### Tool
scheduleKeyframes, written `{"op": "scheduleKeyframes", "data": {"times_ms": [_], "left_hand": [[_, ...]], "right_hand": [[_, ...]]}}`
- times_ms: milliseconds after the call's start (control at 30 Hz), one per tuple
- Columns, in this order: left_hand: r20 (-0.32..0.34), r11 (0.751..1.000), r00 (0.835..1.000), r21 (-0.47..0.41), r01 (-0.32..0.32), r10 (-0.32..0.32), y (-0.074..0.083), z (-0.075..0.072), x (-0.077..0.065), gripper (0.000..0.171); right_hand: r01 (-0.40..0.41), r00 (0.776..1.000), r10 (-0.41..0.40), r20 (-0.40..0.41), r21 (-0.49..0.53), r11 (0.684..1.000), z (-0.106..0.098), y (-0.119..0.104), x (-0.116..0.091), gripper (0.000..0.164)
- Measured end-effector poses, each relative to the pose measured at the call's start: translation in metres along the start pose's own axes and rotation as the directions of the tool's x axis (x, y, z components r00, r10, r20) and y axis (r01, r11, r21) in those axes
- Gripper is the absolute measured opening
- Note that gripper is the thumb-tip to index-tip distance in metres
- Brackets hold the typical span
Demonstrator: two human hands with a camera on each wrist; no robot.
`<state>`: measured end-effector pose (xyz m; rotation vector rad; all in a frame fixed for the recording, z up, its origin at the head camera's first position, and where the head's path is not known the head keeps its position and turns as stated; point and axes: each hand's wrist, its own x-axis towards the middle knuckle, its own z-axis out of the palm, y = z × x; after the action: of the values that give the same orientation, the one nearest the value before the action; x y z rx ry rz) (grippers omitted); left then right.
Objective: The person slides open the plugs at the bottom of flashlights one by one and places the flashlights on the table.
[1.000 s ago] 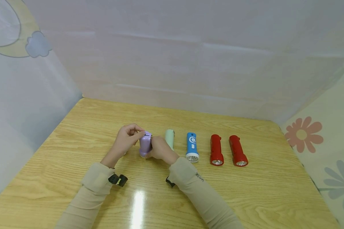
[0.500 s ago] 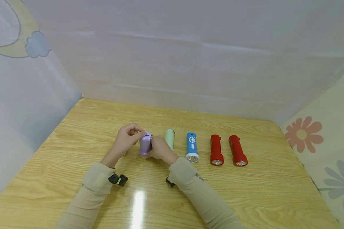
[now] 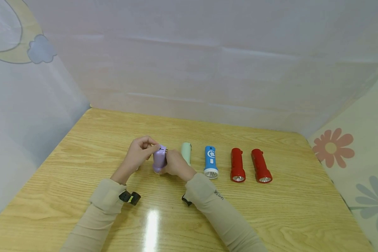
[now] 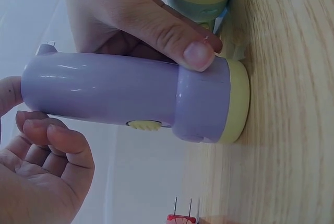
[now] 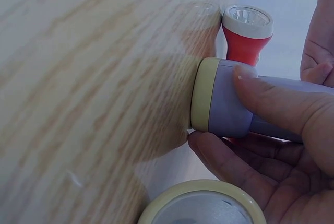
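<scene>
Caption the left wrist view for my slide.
Right grip holds a purple flashlight lens-down; left grip touches its tail.

My left forearm (image 3: 89, 217) and right forearm (image 3: 228, 217) reach forward, slanting in toward each other. My left hand (image 3: 138, 153) is the higher one, fingers curled, pinching with the thumb. My right hand (image 3: 175, 164), lower down, grips between thumb and bent fingers. My hands are near each other, not touching.
</scene>
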<state>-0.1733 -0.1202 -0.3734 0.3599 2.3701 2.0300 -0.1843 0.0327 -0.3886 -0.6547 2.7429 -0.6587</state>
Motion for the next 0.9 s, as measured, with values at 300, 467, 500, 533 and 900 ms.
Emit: {"op": "scheduleKeyframes", "data": {"times_ms": [300,467,500,533,900], "left_hand": [[0.008,1.0,1.0,-0.026,0.016,-0.016,0.0,-0.0001,0.0017,0.015],[0.017,0.999,1.0,-0.038,0.017,-0.016,-0.002,-0.0006,0.0024,0.015],[0.019,0.999,1.0,-0.038,0.02,-0.019,-0.0022,-0.0007,0.0026,0.015],[0.021,0.999,1.0,-0.038,0.024,-0.023,-0.0025,-0.0009,0.0028,0.015],[0.04,0.998,0.999,-0.056,0.035,-0.033,-0.0032,-0.0018,0.0048,0.011]], "right_hand": [[-0.004,1.0,0.004,-0.002,0.005,1.0,0.0008,0.0009,0.0004,0.045],[-0.001,1.0,0.001,-0.001,0.006,1.0,0.0012,0.001,0.0003,0.045],[-0.001,1.0,0.001,-0.001,0.006,1.0,0.0012,0.001,0.0004,0.045],[-0.001,1.0,0.001,0.0,0.006,1.0,0.0014,0.001,0.0006,0.045],[0.002,1.0,-0.002,-0.005,0.004,1.0,0.0018,0.0011,0.0005,0.044]]}}
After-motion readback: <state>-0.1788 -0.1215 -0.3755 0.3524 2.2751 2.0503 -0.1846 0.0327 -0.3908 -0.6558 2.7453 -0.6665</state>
